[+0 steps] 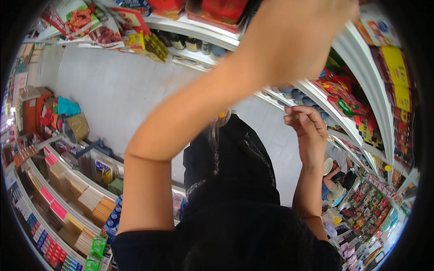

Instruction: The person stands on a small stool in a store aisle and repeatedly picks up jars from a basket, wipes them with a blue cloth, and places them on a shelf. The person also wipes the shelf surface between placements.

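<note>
My left hand is raised across the top of the view, blurred, close to the upper shelf on the right. Its fingers run past the picture's edge, so what they touch is hidden. My right hand hangs in front of the shelving with loosely bent fingers, and nothing shows in it. Just beyond it lie red snack packets on a white shelf. Yellow-and-maroon packets fill the shelf at the far right. Red boxes stand on the shelf above, partly covered by my left arm.
Bottles line a lower shelf ahead. Food pouches overhang a shelf at upper left. Bags rest by the grey floor. Shelves of boxed goods run along the left. Another person sits or crouches at right.
</note>
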`<state>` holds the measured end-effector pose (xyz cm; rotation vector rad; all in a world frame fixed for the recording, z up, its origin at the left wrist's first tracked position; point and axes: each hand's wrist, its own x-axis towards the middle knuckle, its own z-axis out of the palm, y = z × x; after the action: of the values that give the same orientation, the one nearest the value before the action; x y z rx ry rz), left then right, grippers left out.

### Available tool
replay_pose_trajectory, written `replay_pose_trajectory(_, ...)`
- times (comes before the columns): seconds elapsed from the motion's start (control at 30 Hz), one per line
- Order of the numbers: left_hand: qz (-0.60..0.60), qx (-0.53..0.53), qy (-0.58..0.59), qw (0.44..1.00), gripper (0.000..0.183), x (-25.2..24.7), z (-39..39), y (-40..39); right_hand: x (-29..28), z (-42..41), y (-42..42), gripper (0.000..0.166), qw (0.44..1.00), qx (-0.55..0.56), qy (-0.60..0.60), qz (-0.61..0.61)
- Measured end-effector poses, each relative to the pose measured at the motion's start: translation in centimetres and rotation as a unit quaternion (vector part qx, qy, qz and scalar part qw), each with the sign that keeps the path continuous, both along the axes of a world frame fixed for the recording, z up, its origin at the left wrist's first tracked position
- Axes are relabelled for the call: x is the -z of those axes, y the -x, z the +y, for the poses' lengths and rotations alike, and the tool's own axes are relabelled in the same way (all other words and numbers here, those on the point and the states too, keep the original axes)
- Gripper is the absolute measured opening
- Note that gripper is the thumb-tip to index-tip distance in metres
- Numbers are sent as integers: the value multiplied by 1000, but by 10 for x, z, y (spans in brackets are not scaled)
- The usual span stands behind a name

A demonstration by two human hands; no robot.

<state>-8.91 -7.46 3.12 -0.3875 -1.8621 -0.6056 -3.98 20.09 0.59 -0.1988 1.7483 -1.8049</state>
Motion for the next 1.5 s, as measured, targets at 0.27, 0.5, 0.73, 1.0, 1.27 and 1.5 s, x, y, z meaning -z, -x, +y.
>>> replay_pose_trajectory(0.27,-389,154,-132,899,55,193,95,-196,166,-92,-59,66,878,-114,164,-435)
replay_pose_trajectory(0.5,-577,-258,-331,701,54,406,-17,-229,221,-88,-51,66,868,-117,163,-454)
replay_pose_trajectory(0.73,-796,-165,-245,528,76,535,23,-210,259,-39,-51,49,873,40,-39,-485)
replay_pose_trajectory(1.0,-819,-216,-93,523,74,615,72,-189,267,-1,-47,42,865,69,-72,-491)
replay_pose_trajectory(1.27,-705,-206,-224,640,47,613,50,-200,265,3,-40,39,878,68,-108,-462)
replay_pose_trajectory(1.5,-581,-131,-609,524,45,445,-8,-223,240,-29,-45,35,919,-3,-135,-371)
